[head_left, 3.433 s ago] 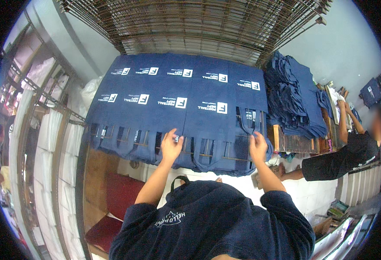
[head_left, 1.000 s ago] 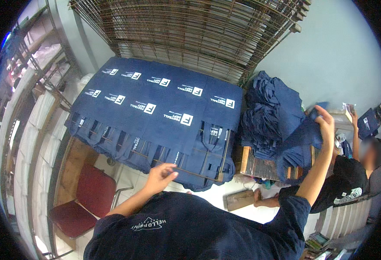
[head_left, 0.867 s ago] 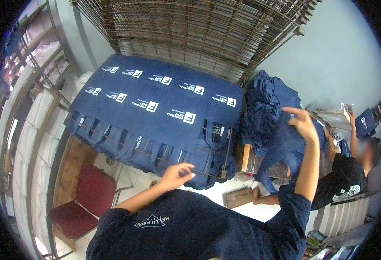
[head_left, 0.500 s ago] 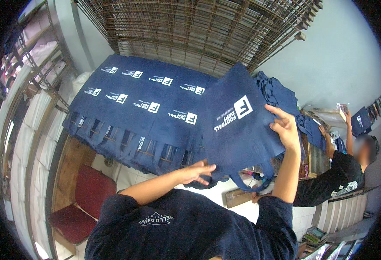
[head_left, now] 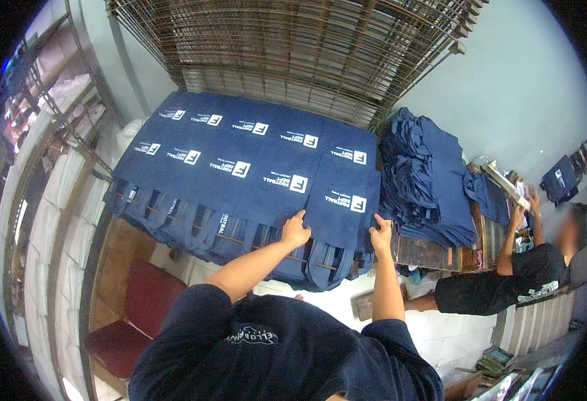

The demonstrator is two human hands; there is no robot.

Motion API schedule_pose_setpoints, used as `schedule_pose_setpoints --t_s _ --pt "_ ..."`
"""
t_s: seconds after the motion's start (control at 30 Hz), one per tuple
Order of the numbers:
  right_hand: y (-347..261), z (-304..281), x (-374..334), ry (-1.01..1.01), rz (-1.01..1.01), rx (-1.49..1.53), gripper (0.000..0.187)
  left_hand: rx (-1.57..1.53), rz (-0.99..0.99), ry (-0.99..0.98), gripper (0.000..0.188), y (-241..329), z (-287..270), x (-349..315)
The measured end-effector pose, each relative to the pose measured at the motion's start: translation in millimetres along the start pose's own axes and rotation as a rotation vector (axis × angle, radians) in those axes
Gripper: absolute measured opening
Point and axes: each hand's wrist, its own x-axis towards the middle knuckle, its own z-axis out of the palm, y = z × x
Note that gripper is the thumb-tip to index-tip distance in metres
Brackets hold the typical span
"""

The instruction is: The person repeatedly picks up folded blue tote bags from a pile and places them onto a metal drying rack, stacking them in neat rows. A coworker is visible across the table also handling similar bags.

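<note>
A dark blue cloth tote bag with a white printed logo lies flat at the near right end of the rows of matching bags. My left hand is closed at its near left edge, the thumb on top and the other fingers curled. At the near right corner my right hand pinches the cloth, its index finger stretched along the edge. The bag's handle hangs down below the near edge, between my forearms. Parts of the fingers under the cloth are hidden.
Right of the laid-out bags stands a tall pile of folded blue bags. Wire racks rise behind. A red chair is at the lower left. To the right, a co-worker holds a pale frame.
The tote bag, raised and tilted before, now lies flat beside the others. Both hands have come to its near edge; my right hand moved down and left. The co-worker now holds a frame.
</note>
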Motion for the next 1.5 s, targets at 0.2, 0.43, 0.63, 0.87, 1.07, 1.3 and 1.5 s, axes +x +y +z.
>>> schedule_pose_setpoints --t_s 0.2,0.43,0.63,0.87,1.07,1.3,1.5 --pt "6 8 5 0.018 -0.004 0.027 0.052 0.064 -0.002 -0.004 0.056 -8 -1 -5" --pt "9 7 9 0.013 0.002 0.043 0.05 0.166 0.121 0.013 0.052 -7 -2 -5" --pt "4 7 6 -0.008 0.044 0.056 0.049 0.183 0.107 -0.018 0.051 -6 -7 -5" --pt "-21 1 -2 -0.067 0.108 0.001 0.047 0.224 0.106 -0.031 0.051 -10 -8 -2" --pt "27 17 8 -0.021 0.063 0.133 0.046 0.215 0.147 -0.041 0.051 -11 -7 -1" --pt "29 20 7 0.0 0.085 0.156 0.047 0.193 0.147 -0.034 0.049 -14 -5 -2" --pt "7 12 0 -0.062 0.233 0.203 0.048 0.188 0.129 -0.038 0.049 -19 -5 -1"
